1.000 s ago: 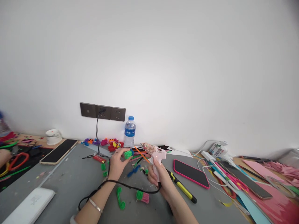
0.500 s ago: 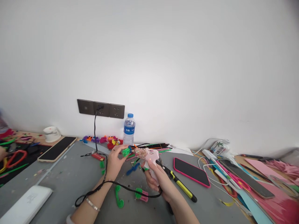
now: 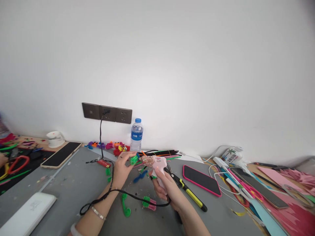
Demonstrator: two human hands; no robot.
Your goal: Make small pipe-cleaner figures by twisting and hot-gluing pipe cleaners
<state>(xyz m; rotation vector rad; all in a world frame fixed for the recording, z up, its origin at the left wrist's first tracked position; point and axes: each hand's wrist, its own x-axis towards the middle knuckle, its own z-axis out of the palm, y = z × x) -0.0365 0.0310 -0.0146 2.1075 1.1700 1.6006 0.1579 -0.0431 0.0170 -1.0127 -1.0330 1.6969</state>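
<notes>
My left hand pinches a small green pipe-cleaner piece with a blue part at its tip. My right hand is wrapped round the handle of a pink hot glue gun, whose nozzle end points left at the green piece. Whether nozzle and piece touch, I cannot tell. The gun's black cord loops across my left wrist. Below my hands lie a curled green pipe-cleaner piece and a green and pink one. A blue piece rests between my hands.
Yellow-black pliers and a pink-cased phone lie to the right. A water bottle stands by the wall beside colourful pipe-cleaner figures. At left are another phone, a white power bank and orange-handled scissors.
My left hand has tilted the green piece slightly and shifted a little. The glue gun stays almost where it was. The whole view has moved slightly.
</notes>
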